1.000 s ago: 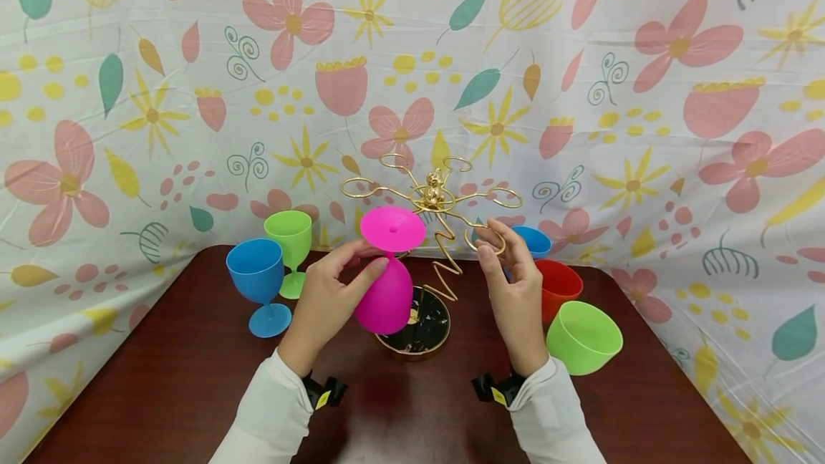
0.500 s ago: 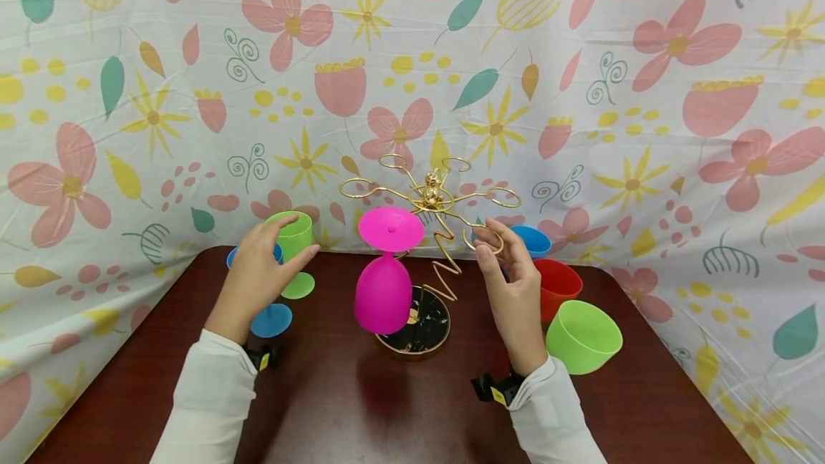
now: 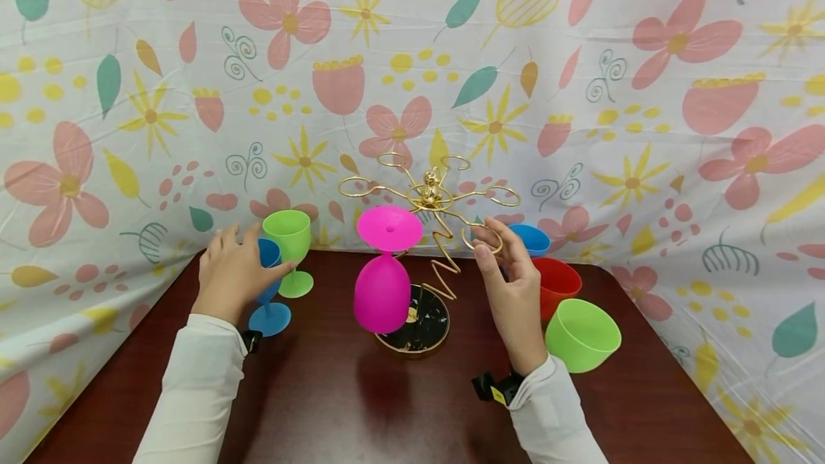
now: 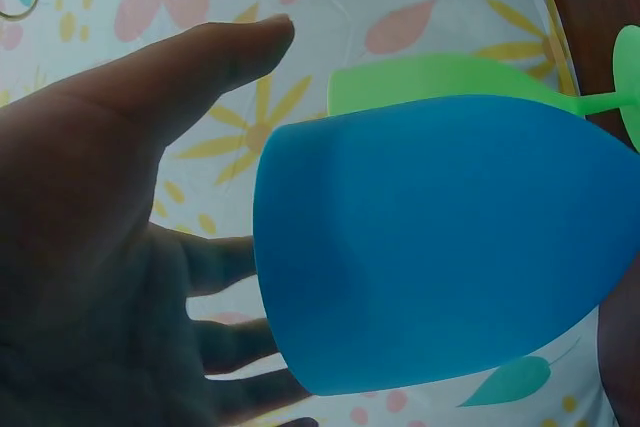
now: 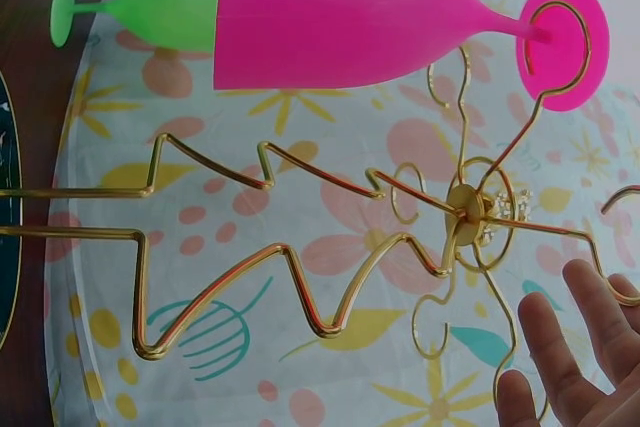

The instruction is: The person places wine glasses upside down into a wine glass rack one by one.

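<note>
In the head view my left hand [image 3: 233,271] is at the blue goblet [image 3: 271,319] on the left of the table. The left wrist view has its thumb straight and away from the blue bowl [image 4: 440,247], with the other fingers reaching behind the rim. My right hand [image 3: 512,285] holds the front right ring [image 3: 483,240] of a gold wire goblet rack [image 3: 430,195] between thumb and fingers. A pink goblet [image 3: 382,296] hangs upside down from another ring, its foot [image 5: 575,67] resting over the wire. The rack stands on a round black base [image 3: 419,328].
A green goblet [image 3: 287,231] stands upright just behind the blue one. On the right are a blue goblet [image 3: 531,238], a red goblet [image 3: 557,285] and a green goblet [image 3: 583,335]. A flower-printed cloth [image 3: 412,56] hangs behind the brown table [image 3: 309,407].
My left hand has let go of the pink goblet, which stays hanging on the rack, and has moved left to the blue goblet. The right hand has stayed at the ring.
</note>
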Demonstrator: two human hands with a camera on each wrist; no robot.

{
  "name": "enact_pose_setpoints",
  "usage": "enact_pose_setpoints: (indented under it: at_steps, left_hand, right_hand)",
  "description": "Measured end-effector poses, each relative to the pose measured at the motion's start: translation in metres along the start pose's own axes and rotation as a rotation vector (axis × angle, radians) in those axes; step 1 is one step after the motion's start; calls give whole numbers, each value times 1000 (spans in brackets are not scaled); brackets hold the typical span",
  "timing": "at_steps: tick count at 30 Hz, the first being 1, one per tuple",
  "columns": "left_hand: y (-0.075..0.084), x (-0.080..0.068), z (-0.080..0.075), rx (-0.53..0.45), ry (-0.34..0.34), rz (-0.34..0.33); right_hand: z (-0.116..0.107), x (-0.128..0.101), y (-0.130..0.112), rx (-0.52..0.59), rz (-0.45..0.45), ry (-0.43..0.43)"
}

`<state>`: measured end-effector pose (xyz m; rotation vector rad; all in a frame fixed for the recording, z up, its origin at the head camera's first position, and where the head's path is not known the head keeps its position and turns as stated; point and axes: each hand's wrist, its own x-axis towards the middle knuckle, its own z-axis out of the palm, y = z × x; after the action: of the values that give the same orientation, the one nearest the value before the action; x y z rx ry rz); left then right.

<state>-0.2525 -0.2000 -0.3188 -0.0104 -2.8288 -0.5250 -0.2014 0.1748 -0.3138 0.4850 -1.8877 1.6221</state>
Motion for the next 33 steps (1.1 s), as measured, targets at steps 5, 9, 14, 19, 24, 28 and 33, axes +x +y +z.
enact_pose_setpoints:
  at_steps: [5, 9, 14, 19, 24, 28, 33]
  left_hand:
    - [-2, 2, 0, 35, -71, -31]
    - [-5, 1, 2, 69, -106, -34]
    - [-8, 3, 4, 91, -107, 0]
    - [-9, 2, 2, 77, -132, 29]
    - [-8, -2, -5, 40, -146, 51]
    - [-7, -5, -12, 2, -171, 79]
    - [-9, -11, -22, -27, -190, 134]
  right_hand:
    - [0, -1, 0, -5, 2, 1]
    - [1, 0, 0, -14, 2, 1]
    - [1, 0, 0, -15, -7, 4]
    - [1, -2, 0, -12, 0, 5]
    - [1, -2, -1, -15, 11, 1]
    - [1, -2, 0, -17, 13, 4]
    - [0, -2, 0, -17, 6, 5]
